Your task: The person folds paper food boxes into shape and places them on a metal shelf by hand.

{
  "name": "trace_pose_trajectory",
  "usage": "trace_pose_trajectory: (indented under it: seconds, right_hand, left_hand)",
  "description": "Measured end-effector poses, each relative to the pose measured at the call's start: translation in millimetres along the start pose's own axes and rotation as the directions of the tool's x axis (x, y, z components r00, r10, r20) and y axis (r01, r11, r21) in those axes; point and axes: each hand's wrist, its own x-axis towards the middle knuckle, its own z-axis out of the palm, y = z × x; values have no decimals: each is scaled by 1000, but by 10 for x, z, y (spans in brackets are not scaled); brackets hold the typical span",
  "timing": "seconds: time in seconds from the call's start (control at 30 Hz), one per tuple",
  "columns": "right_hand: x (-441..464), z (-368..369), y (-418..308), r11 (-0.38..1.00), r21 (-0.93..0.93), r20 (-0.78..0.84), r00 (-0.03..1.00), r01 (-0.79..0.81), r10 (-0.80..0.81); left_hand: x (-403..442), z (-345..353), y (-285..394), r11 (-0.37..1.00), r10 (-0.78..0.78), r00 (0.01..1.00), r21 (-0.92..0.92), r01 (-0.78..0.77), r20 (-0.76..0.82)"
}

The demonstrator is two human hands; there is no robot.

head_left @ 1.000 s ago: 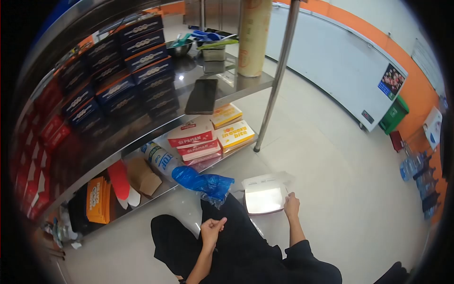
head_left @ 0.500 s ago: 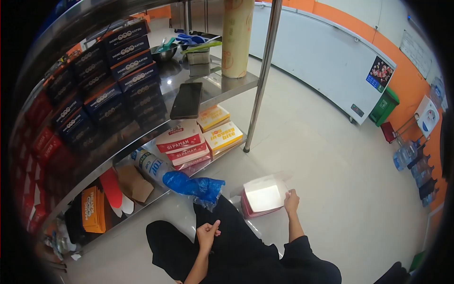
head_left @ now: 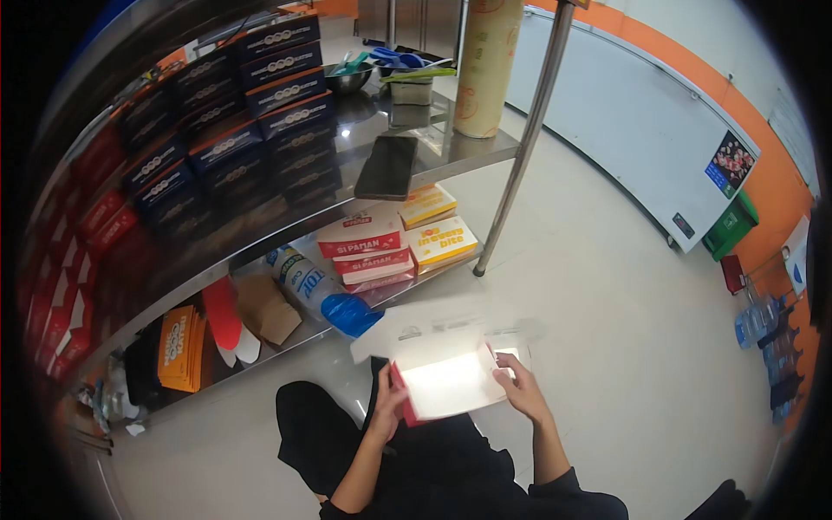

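Over my lap I hold a paper food box [head_left: 455, 388], white inside and red outside, its interior facing up. My left hand [head_left: 387, 409] grips its left side, with fingers against the red wall. At the right edge, my right hand [head_left: 520, 387] has its fingers bent around the rim. A pale, motion-blurred flap [head_left: 433, 322] with faint print spreads from the box's far side. Just beyond it, a plastic sleeve of cups [head_left: 305, 279] with a blue end lies on the lower shelf.
A steel rack [head_left: 511, 156] stands ahead and left, carrying stacked dark blue boxes [head_left: 290, 78], a phone [head_left: 386, 169] and a film roll [head_left: 487, 74]. Red-and-white boxes [head_left: 368, 247] and yellow boxes [head_left: 442, 243] fill the lower shelf. A white chest freezer [head_left: 615, 113] stands beyond.
The box has come closer and left, over my lap. My left hand, earlier closed near my knee, now grips its left side. The flap has swung into blur; the view has shifted.
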Motion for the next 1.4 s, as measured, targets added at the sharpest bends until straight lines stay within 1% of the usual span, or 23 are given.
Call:
trace_pose_trajectory:
  seconds: [0.03, 0.07, 0.1, 0.17, 0.23, 0.3, 0.37, 0.4, 0.47, 0.57, 0.63, 0.67, 0.73, 0.8, 0.87, 0.93, 1.0, 1.07, 1.13, 1.23, 1.27, 1.33, 1.4]
  right_hand:
    - [-18, 93, -78, 1000, 0, 11, 1000, 1, -1]
    - [-53, 169, -198, 930, 328, 62, 986, -166, 154]
    - [-76, 226, -260, 729, 604, 161, 945, -322, 284]
    - [-75, 338, -165, 731, 595, 202, 942, -334, 266]
    - [-72, 468, -74, 608, 694, 236, 919, -386, 315]
    - [-110, 567, -92, 630, 675, 254, 923, -384, 291]
    - [-126, 598, -131, 653, 657, 268, 926, -378, 266]
    - [-136, 599, -141, 641, 645, 307, 909, -416, 281]
    - [-137, 587, -139, 629, 629, 347, 889, -458, 300]
    - [-79, 504, -65, 551, 657, 393, 857, -515, 334]
    - [-12, 504, -44, 400, 625, 551, 742, -670, 381]
    - [-28, 524, -47, 399, 621, 555, 738, -674, 384]
    - [-81, 570, -82, 534, 590, 501, 794, -605, 345]
    - [-114, 558, -167, 552, 585, 520, 797, -595, 308]
    - [-137, 554, -221, 566, 582, 535, 799, -584, 274]
    - [-145, 581, -262, 230, 749, 583, 783, -622, 217]
    - [-165, 709, -82, 191, 762, 572, 782, -618, 247]
    - [-182, 802, 113, 152, 775, 564, 779, -614, 274]
    - [-175, 854, 187, 122, 728, 594, 709, -675, 379]
    - [-209, 939, 154, 167, 808, 496, 804, -566, 328]
    - [-214, 944, 113, 165, 808, 496, 804, -566, 329]
    - [-198, 931, -7, 106, 834, 497, 821, -541, 281]
    - [-184, 945, 62, 62, 835, 521, 821, -547, 235]
  left_hand:
    - [-39, 2, 51, 995, 17, 1000, -93, -19, -19]
    - [-105, 24, 110, 998, 44, 999, -47, -45, -30]
    - [-169, -45, 93, 993, 81, 997, -89, -81, -8]
    - [-253, -192, 60, 991, 96, 994, -94, -91, 55]
    - [-295, -293, -58, 993, 71, 997, -89, -71, -11]
    - [-324, -306, -77, 995, 53, 996, -86, -59, -74]
    - [-359, -221, -1, 998, 48, 979, 59, -37, -199]
    - [-389, -269, -21, 998, 47, 978, 57, -36, -203]
    - [-472, -417, -73, 997, -64, 978, 25, 70, -198]
    - [-566, -371, 20, 999, -37, 980, -10, 35, -195]
    - [-611, -406, -13, 999, -47, 980, 5, 49, -191]
    - [-632, -416, -25, 999, -43, 981, 5, 44, -191]
    - [-659, -415, -49, 999, -36, 980, 6, 38, -196]
    - [-650, -356, -67, 994, -83, 933, -98, 51, -351]
    - [-677, -333, -2, 997, -74, 928, -61, 56, -365]
    - [-689, -307, 30, 998, -69, 925, -24, 64, -374]
    - [-682, -278, 27, 994, -85, 912, -104, 47, -401]
    - [-690, -299, -50, 994, -95, 905, -84, 66, -414]
    - [-692, -320, -91, 995, -101, 898, -62, 82, -429]
    - [-707, -365, -150, 989, -117, 900, -130, 68, -420]
    - [-711, -426, -204, 983, -145, 905, -159, 87, -401]
    - [-720, -449, -226, 976, -172, 908, -187, 106, -382]
    - [-732, -445, -232, 939, -272, 885, -303, 159, -378]
